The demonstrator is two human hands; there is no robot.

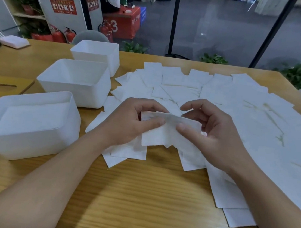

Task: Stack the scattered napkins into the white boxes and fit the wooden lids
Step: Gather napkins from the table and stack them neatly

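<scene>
Both hands, left hand [136,119] and right hand [212,132], pinch a thin white paper napkin [162,133]; the napkin-filled white plastic box [38,140] sits nearest the left.

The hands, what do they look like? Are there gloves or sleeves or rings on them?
No gloves. The left hand and the right hand are both bare, and so are both forearms all the way to the bottom of the picture, so no sleeves show. No ring, watch or bracelet shows on the sides facing the camera. The fingernails look short and plain.
</scene>
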